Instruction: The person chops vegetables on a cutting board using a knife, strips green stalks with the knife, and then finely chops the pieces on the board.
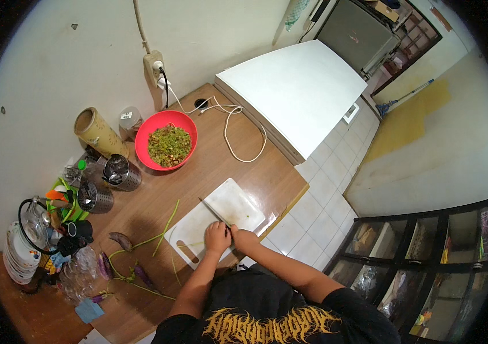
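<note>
A white cutting board (192,223) with a handle slot lies along the front edge of a wooden table. My right hand (245,241) grips a kitchen knife (213,210), its blade slanting across the board to the upper left. Close beside it, my left hand (218,238) rests on the board with fingers curled over a thin green long bean (192,245), whose end shows past the hand. A small green bit (247,216) lies on the board's right part. Left of the board are more long beans (167,225) and small purple eggplants (121,241).
A red bowl (140,148) holds chopped green vegetables (169,146). Perforated steel utensil holders (127,176), stacked plates (20,253) and glasses (80,271) line the left side. A white cable (246,161) loops over the table (209,172) near a white-topped chest (291,94).
</note>
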